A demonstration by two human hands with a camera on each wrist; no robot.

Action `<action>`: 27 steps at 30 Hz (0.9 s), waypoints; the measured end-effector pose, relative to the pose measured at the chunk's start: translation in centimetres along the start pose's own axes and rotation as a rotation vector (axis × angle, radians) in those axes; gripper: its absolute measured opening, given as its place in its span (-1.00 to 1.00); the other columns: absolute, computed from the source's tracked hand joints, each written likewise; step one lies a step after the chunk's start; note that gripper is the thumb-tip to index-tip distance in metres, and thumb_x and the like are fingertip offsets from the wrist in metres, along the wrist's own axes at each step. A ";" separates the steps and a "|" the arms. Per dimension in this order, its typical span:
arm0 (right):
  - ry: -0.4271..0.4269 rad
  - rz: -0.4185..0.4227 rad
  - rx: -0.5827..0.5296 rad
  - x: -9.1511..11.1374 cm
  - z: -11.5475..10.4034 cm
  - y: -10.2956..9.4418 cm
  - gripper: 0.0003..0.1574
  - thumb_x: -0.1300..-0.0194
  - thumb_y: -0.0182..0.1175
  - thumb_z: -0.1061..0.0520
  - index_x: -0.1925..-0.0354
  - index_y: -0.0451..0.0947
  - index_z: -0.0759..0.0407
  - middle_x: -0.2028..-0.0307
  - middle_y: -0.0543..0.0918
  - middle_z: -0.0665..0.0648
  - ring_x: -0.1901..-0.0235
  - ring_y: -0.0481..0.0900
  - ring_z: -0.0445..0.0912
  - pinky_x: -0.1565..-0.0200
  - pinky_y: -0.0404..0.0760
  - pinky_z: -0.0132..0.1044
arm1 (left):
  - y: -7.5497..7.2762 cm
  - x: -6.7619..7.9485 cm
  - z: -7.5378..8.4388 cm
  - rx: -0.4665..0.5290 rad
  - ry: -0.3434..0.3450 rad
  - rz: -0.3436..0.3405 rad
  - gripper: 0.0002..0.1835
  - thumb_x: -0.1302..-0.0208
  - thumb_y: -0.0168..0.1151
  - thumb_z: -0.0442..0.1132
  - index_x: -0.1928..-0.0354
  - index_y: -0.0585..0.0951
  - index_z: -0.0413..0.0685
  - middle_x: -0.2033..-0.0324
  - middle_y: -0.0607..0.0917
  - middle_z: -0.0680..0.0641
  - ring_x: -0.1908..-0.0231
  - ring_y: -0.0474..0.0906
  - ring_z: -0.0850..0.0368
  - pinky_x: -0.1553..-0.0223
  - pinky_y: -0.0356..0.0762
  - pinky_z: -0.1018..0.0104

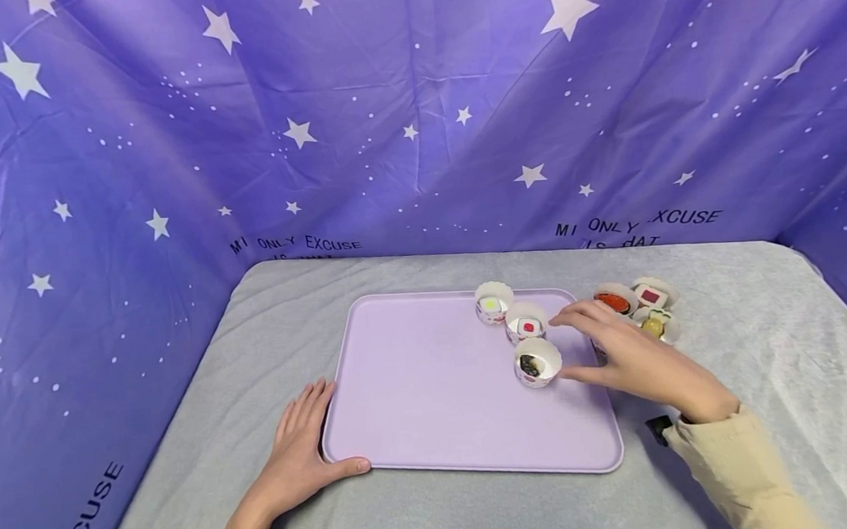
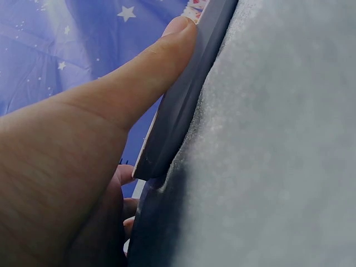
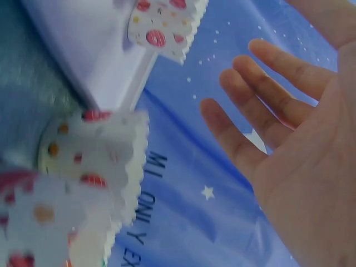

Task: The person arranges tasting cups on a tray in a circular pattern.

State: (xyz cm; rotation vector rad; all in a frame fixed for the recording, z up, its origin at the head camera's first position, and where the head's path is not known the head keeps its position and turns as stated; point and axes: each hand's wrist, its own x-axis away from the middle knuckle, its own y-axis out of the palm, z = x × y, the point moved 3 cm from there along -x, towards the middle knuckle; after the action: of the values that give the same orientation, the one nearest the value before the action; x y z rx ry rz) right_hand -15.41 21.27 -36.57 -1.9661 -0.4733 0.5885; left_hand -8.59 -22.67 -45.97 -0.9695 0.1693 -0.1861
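Note:
A lilac tray (image 1: 425,387) lies on the grey cloth. My left hand (image 1: 296,445) rests at its near left corner, thumb along the front rim and fingers along the left side. Three scalloped paper cups stand in a slanting row on the tray's right part: one with a yellow-green centred piece (image 1: 494,303), one with a red-centred white piece (image 1: 527,324), one with a dark piece (image 1: 537,363). Beside the nearest cup my right hand (image 1: 629,357) hovers, fingers spread and holding nothing. In the right wrist view a patterned cup (image 3: 161,28) appears apart from the fingers.
Right of the tray, more paper cups cluster, partly behind my right hand: one with orange-red filling (image 1: 613,300), one with a dark red square (image 1: 652,293), one with a yellow piece (image 1: 656,326). A purple star-printed curtain (image 1: 417,175) hangs behind the table.

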 end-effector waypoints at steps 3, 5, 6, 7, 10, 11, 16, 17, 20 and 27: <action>-0.015 0.033 0.009 0.6 0.2 -0.8 -0.28 -0.10 0.50 -0.03 -0.20 0.50 0.09 -0.14 0.53 0.03 -0.22 0.39 0.03 -0.18 0.48 0.08 | 0.0 0.0 0.0 -0.001 0.001 0.000 0.30 0.14 0.48 0.38 -0.54 0.10 -0.15 -0.50 0.12 -0.30 -0.50 -0.07 -0.28 -0.43 -0.20 -0.28; -0.021 0.049 0.016 1.0 0.5 -1.2 -0.28 -0.10 0.50 -0.03 -0.19 0.50 0.07 -0.13 0.53 0.03 -0.25 0.33 0.06 -0.20 0.43 0.12 | 0.0 0.0 0.0 -0.001 0.000 -0.001 0.30 0.14 0.48 0.38 -0.54 0.10 -0.15 -0.50 0.12 -0.30 -0.50 -0.07 -0.28 -0.43 -0.20 -0.28; -0.017 0.058 0.018 1.2 0.6 -1.4 -0.28 -0.09 0.51 -0.03 -0.19 0.50 0.06 -0.14 0.52 0.03 -0.27 0.32 0.08 -0.19 0.43 0.12 | -0.1 0.0 0.0 -0.001 0.001 0.000 0.30 0.14 0.48 0.38 -0.53 0.11 -0.16 -0.50 0.12 -0.31 -0.50 -0.07 -0.28 -0.43 -0.20 -0.28; -0.010 0.062 0.024 1.5 0.8 -1.5 -0.27 -0.09 0.51 -0.04 -0.19 0.49 0.05 -0.16 0.50 0.04 -0.27 0.31 0.08 -0.17 0.44 0.11 | -0.1 0.0 0.0 -0.001 0.001 -0.001 0.30 0.14 0.48 0.38 -0.53 0.11 -0.16 -0.50 0.12 -0.31 -0.50 -0.07 -0.28 -0.43 -0.20 -0.28; 0.025 0.060 0.020 2.2 1.2 -2.0 -0.26 -0.10 0.50 -0.08 -0.21 0.48 0.01 -0.26 0.43 0.10 -0.30 0.31 0.08 -0.21 0.46 0.01 | -0.1 0.0 0.0 0.000 0.001 -0.001 0.30 0.14 0.48 0.38 -0.53 0.11 -0.16 -0.50 0.12 -0.30 -0.50 -0.07 -0.28 -0.43 -0.20 -0.28; 0.035 0.064 0.014 2.4 1.4 -2.1 -0.25 -0.09 0.50 -0.07 -0.21 0.48 0.00 -0.29 0.40 0.11 -0.31 0.32 0.08 -0.26 0.43 -0.13 | -0.1 0.0 0.0 0.001 0.002 0.000 0.30 0.14 0.48 0.37 -0.53 0.11 -0.16 -0.50 0.12 -0.30 -0.50 -0.07 -0.28 -0.43 -0.20 -0.28; 0.045 0.077 -0.023 3.3 1.8 -2.7 -0.22 -0.07 0.52 -0.05 -0.24 0.47 -0.01 -0.41 0.31 0.09 -0.37 0.28 0.09 -0.31 0.11 -0.64 | -0.1 0.0 0.0 0.004 0.002 0.001 0.30 0.14 0.48 0.37 -0.54 0.10 -0.15 -0.50 0.12 -0.30 -0.50 -0.07 -0.29 -0.44 -0.21 -0.27; 0.053 0.068 -0.029 3.4 1.9 -2.8 -0.22 -0.08 0.51 -0.06 -0.24 0.47 -0.01 -0.43 0.29 0.10 -0.38 0.27 0.13 -0.37 0.18 -0.49 | -0.1 0.1 0.0 0.004 0.002 0.001 0.30 0.14 0.48 0.36 -0.54 0.10 -0.15 -0.50 0.12 -0.30 -0.50 -0.07 -0.29 -0.44 -0.20 -0.27; 0.094 0.044 -0.042 4.0 2.3 -3.1 -0.21 -0.12 0.48 -0.10 -0.27 0.44 0.02 -0.41 0.31 0.15 -0.37 0.26 0.22 -0.31 0.38 0.07 | -0.1 0.0 0.0 0.002 0.002 0.002 0.30 0.14 0.49 0.37 -0.54 0.10 -0.15 -0.50 0.12 -0.30 -0.50 -0.07 -0.29 -0.43 -0.20 -0.28; 0.151 0.045 -0.006 5.5 3.2 -3.1 -0.18 -0.11 0.48 -0.14 -0.26 0.45 0.06 -0.24 0.45 0.11 -0.24 0.35 0.03 -0.15 0.28 -0.44 | -0.2 0.0 0.1 0.008 -0.004 -0.006 0.30 0.14 0.48 0.37 -0.54 0.10 -0.15 -0.51 0.11 -0.30 -0.50 -0.08 -0.28 -0.43 -0.21 -0.29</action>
State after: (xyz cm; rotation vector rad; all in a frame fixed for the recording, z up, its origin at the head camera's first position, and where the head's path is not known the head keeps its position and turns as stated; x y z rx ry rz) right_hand -13.05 27.97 -36.11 -2.0143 -0.3379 0.4623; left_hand -8.59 -22.72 -45.80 -0.9623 0.1621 -0.1901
